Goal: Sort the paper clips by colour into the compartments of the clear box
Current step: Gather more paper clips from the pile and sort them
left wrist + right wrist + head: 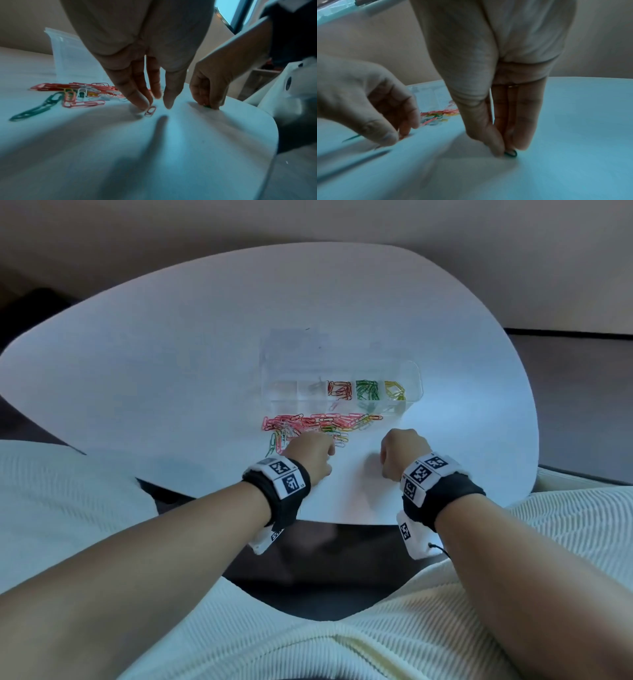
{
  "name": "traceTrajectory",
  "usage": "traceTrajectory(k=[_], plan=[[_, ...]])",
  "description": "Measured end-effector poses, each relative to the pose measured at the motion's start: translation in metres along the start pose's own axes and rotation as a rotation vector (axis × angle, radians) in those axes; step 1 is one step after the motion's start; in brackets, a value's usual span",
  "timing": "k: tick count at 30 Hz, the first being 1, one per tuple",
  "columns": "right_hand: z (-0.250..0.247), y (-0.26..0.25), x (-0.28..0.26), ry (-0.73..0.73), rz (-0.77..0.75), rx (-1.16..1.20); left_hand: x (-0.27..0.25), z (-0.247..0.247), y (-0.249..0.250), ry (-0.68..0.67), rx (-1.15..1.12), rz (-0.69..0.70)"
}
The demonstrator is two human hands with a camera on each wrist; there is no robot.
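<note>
The clear box (412, 385) lies mid-table, its compartments holding red clips (339, 390), green clips (367, 389) and yellow clips (394, 390). A mixed pile of paper clips (318, 422) lies just in front of it. My left hand (157, 106) points straight down at the pile's near edge. Its fingertips (143, 106) touch a pink clip (150, 111) flat on the table, and the thumb stands apart. My right hand (505, 150), to the right on bare table, pinches a green clip (511, 153) between thumb and fingers, right at the surface.
The box's clear lid (294, 347) stands open behind it. A dark green clip (36, 108) lies at the left of the pile. The white table's (171, 364) near edge runs just behind my wrists, and its right edge is close to the right hand.
</note>
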State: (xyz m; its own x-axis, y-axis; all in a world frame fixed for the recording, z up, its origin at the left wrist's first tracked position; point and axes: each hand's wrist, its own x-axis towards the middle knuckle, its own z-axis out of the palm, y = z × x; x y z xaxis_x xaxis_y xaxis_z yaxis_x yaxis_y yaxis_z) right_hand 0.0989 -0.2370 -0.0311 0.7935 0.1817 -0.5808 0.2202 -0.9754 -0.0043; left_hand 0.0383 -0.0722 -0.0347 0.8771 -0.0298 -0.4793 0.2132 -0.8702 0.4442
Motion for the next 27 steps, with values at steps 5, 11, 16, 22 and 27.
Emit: traceTrajectory(k=[5, 11, 16, 22, 27], plan=[[0.010, -0.013, -0.011, 0.078, -0.038, -0.050, 0.002, 0.007, 0.000, -0.061, 0.135, 0.078], [0.012, -0.019, -0.008, 0.142, 0.001, 0.056, -0.002, 0.011, -0.005, -0.055, 0.142, 0.102], [0.004, -0.020, -0.006, 0.131, -0.008, 0.167, -0.006, 0.007, -0.010, -0.020, 0.013, 0.024], [-0.055, -0.027, -0.003, 0.460, -0.207, 0.678, -0.010, -0.017, -0.016, 0.089, -0.410, -0.096], [-0.059, -0.013, 0.015, 0.646, -0.132, 0.828, -0.011, -0.031, -0.028, 0.070, -0.903, -0.161]])
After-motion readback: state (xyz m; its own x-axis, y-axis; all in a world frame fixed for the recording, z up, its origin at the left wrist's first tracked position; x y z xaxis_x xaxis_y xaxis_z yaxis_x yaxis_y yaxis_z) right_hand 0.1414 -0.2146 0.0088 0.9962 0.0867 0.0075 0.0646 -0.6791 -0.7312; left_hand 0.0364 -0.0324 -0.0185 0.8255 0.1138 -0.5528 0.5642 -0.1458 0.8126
